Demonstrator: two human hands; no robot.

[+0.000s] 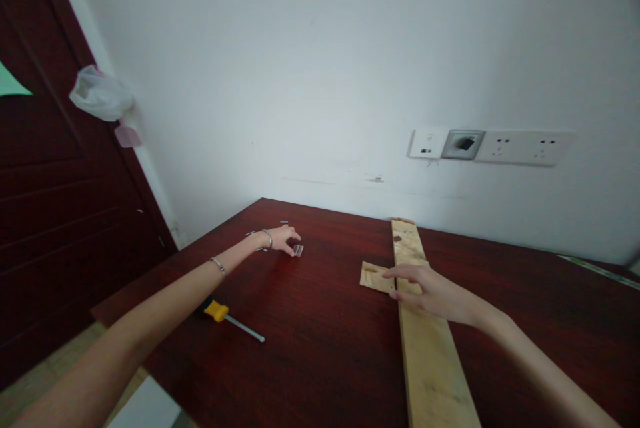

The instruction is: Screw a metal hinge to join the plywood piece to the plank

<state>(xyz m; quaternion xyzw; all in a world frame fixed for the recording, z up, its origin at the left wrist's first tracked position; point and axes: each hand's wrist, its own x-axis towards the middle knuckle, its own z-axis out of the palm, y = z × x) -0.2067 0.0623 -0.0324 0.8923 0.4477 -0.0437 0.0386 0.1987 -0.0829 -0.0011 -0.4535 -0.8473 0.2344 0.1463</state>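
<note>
My left hand (281,239) reaches over the far left of the table with its thumb and fingers apart. Just beyond the thumb lies a small flat metal piece (299,251), perhaps a hinge. Thin metal bits, too small to name, lie around that wrist, partly hidden by it. My right hand (423,287) grips the right end of a short wooden piece (375,277) between thumb and fingers. Beneath this hand a long wooden plank (435,361) runs from the near edge toward the wall, with a dark mark near its far end.
A screwdriver (243,327) with a yellow and black handle lies on the dark red table (320,361), partly behind my left forearm. Sockets (520,148) are set in the white wall. A door (60,181) with a hanging plastic bag (103,95) stands at left.
</note>
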